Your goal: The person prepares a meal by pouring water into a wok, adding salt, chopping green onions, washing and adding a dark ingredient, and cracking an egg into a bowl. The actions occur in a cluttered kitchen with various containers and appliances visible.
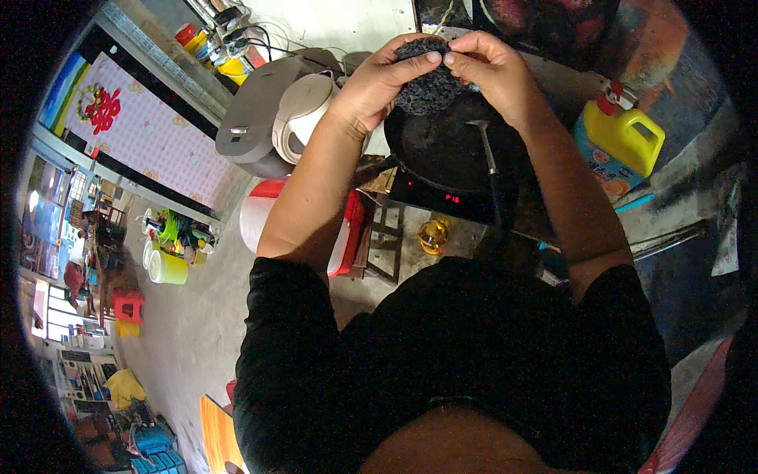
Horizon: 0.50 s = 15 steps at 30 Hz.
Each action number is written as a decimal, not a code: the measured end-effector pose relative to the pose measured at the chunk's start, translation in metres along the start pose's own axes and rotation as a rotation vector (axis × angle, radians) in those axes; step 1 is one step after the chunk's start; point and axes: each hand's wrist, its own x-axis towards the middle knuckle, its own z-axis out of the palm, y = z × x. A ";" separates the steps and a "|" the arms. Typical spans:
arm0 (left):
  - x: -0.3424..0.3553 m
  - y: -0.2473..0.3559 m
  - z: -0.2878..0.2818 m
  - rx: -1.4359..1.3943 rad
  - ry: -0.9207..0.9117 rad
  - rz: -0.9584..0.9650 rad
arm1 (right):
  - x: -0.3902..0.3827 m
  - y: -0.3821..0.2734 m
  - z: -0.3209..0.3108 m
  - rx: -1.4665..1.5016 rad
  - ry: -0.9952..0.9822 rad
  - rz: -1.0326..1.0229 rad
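Both hands on the dark clump, top centre!

Starting far left, a pink checked panel point(150, 138) slants across the upper left of the frame, with a lime-coloured bucket point(168, 267) on the floor point(185, 332) below it. Moving right, there's a rounded grey appliance point(254, 114), and a pale one with a handle point(316, 99) right beside it. Here's the left hand point(377, 88) at top centre, its grip wrapped on the left side of a dark, crinkled clump point(430, 91), thumb laid across the front! The clump overlaps the upper edge of a black pan point(426, 142), which sits on a cooktop point(434, 199) with glowing red lights. And the right hand point(496, 77), grip narrow, thumb and forefinger pinching the clump's upper right! Below that hand, a long-handled utensil point(487, 146) leans over the pan; at upper right stands a yellow jug point(602, 130).
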 end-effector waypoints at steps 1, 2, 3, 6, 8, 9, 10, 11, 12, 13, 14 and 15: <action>-0.001 -0.001 0.000 0.001 0.011 0.014 | -0.001 0.000 0.001 -0.030 0.017 0.007; -0.002 -0.002 -0.001 0.004 0.038 0.019 | -0.003 -0.001 0.003 -0.060 0.034 0.013; -0.003 -0.003 -0.002 0.022 0.026 0.046 | -0.005 -0.002 0.004 -0.077 0.043 0.003; -0.007 -0.005 -0.004 0.076 0.010 0.095 | -0.008 -0.004 0.008 -0.103 0.044 0.056; -0.010 -0.005 -0.006 0.062 0.001 0.072 | -0.009 -0.006 0.011 -0.091 0.057 0.027; -0.011 -0.004 -0.007 0.055 -0.004 0.064 | -0.009 -0.007 0.013 -0.086 0.061 0.012; -0.013 -0.004 -0.009 0.045 -0.009 0.065 | -0.009 -0.008 0.015 -0.089 0.066 0.042; -0.014 -0.003 -0.010 0.035 -0.011 0.068 | -0.009 -0.010 0.018 -0.092 0.068 0.070; -0.017 -0.003 -0.012 0.032 0.000 0.059 | -0.008 -0.012 0.021 -0.098 0.080 0.114; -0.020 -0.002 -0.015 -0.006 -0.024 0.069 | -0.008 -0.013 0.026 -0.062 0.073 0.059; -0.024 -0.001 -0.018 -0.037 -0.034 0.067 | -0.007 -0.015 0.031 -0.027 0.076 0.020; -0.029 -0.001 -0.021 -0.066 -0.041 0.066 | -0.008 -0.017 0.038 0.008 0.067 -0.009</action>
